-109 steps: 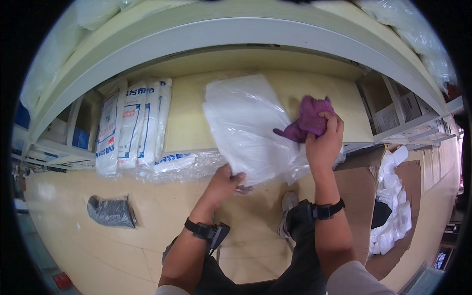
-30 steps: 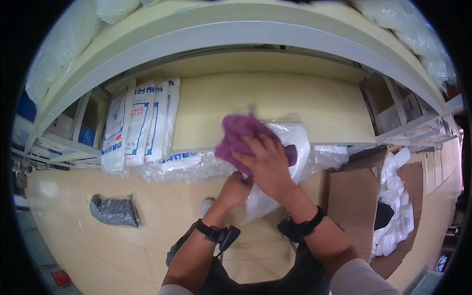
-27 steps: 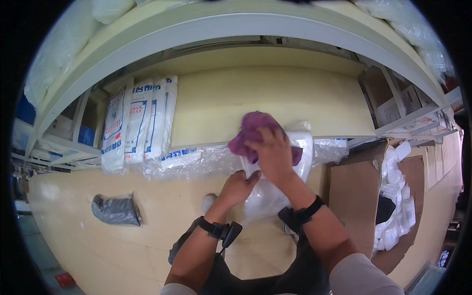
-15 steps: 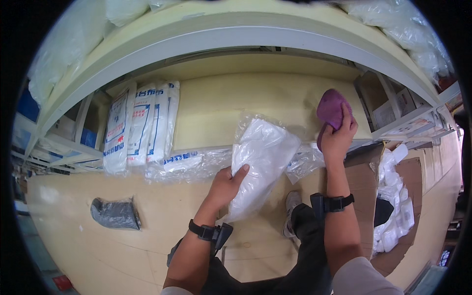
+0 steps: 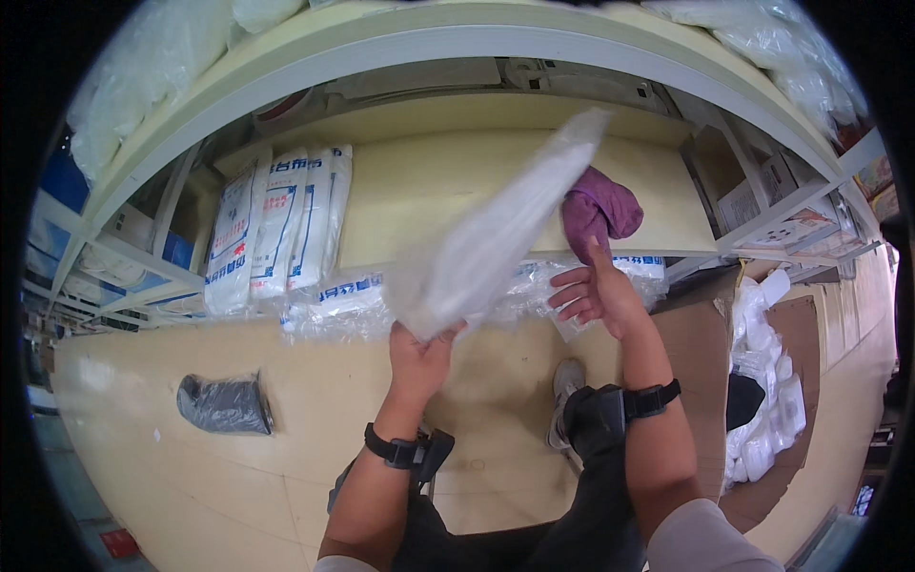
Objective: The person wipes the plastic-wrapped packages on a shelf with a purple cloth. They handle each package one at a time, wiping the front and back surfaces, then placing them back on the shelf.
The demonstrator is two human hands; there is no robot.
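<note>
Closed in left hand, fingers and thumb tight on lower end: flat white plastic-wrapped pack, glossy, slim, motion-blurred; raised aslant across front edge of pale yellow shelf board, upper end toward right and back; right hand spread wide, fingers apart, near same edge; just above right thumb, crumpled purple cloth, soft, folded over itself; cannot tell whether touching thumb or resting on board.

Changed since half a second ago: pack then lower, broad face showing, now swung up and seen narrower; cloth then farther right, gripped in right hand, now lower and more to left, with fingers opened away; left hand closed on pack in both.

Containers: at right, open brown cardboard box, filled with white plastic-wrapped bundles, plus dark item near side wall; at left end of board, row of white printed plastic packets, overlapping, side by side; on floor, clear plastic bag around dark grey curved bundle.
</note>
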